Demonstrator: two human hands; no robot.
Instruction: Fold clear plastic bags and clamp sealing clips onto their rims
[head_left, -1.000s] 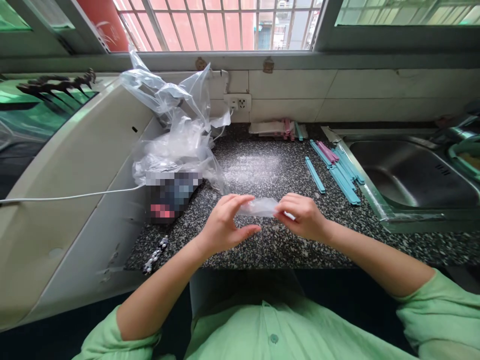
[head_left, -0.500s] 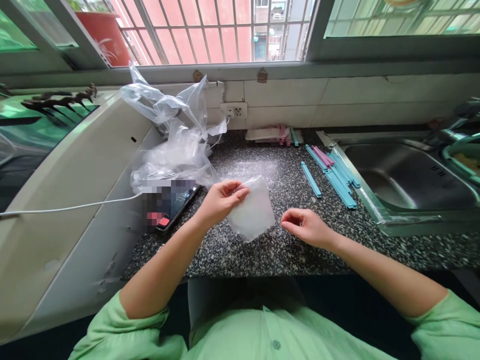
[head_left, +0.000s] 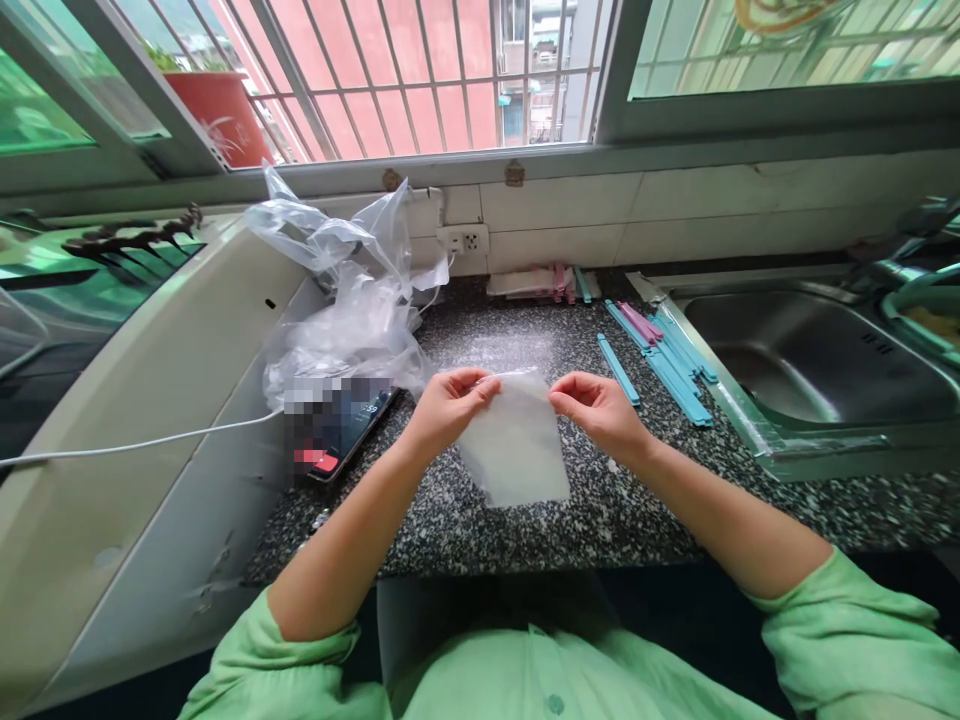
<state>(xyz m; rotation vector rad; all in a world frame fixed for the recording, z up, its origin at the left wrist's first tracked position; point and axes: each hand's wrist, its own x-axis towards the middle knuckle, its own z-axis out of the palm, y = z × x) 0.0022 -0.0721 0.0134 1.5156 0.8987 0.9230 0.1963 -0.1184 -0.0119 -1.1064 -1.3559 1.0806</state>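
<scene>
A small clear plastic bag (head_left: 517,450) hangs over the speckled granite counter (head_left: 600,510), held by its top edge. My left hand (head_left: 446,408) pinches the bag's upper left corner. My right hand (head_left: 596,408) pinches the upper right corner. Both hands are closed on the bag, a little above the counter.
A heap of crumpled clear plastic bags (head_left: 352,290) lies at the back left, with a phone (head_left: 341,430) on a white cable in front of it. Several blue and pink sealing sticks (head_left: 660,350) lie beside the steel sink (head_left: 810,370). A wall socket (head_left: 463,240) sits behind.
The bag first stretched flat between both hands, then my right hand let go and it hung from my left. Now my right hand has taken the top right corner again.
</scene>
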